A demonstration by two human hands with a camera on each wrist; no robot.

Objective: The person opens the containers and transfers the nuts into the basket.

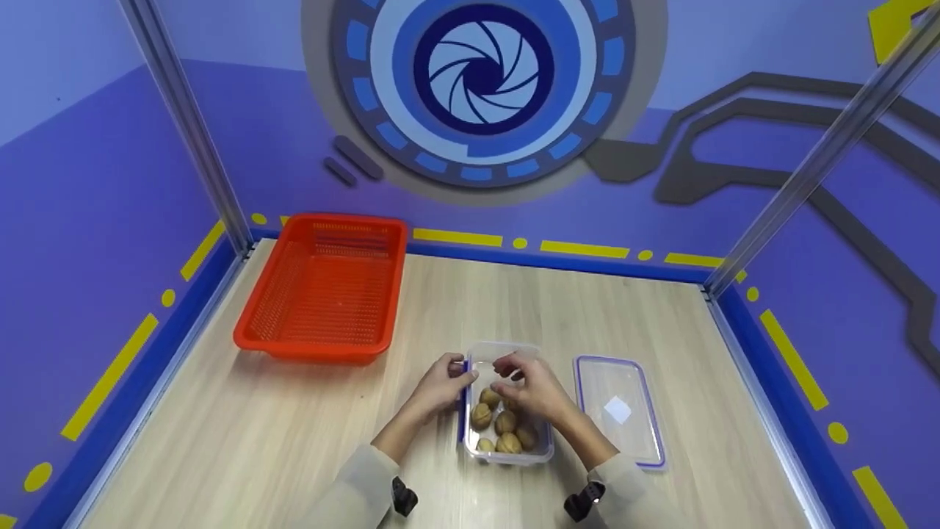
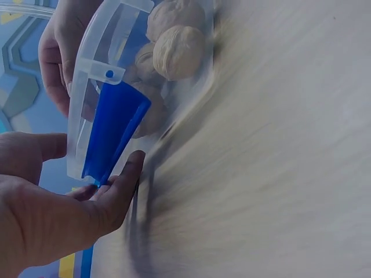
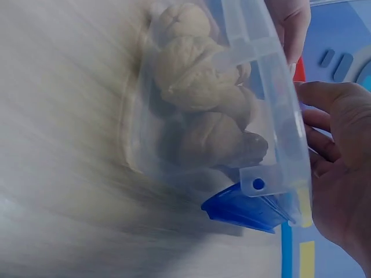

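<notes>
A clear plastic food container (image 1: 507,459) with blue side clips stands on the table, several walnuts (image 1: 507,422) in its near part. My left hand (image 1: 440,386) holds its left wall, thumb over the rim and fingers outside by the hanging blue clip (image 2: 116,124). Above the container's far half, my right hand (image 1: 536,386) reaches in from the right with fingers loosely bent and a gap between thumb and forefinger; no walnut shows there. In the right wrist view, walnuts (image 3: 191,75) show through the clear wall, which partly hides the right fingers.
The container's clear lid (image 1: 620,411), with a blue-edged seal and a white label, lies flat to the right. An orange-red slotted plastic basket (image 1: 250,323) stands at the back left. Blue-purple printed walls (image 1: 514,213) enclose the wooden table (image 1: 294,426).
</notes>
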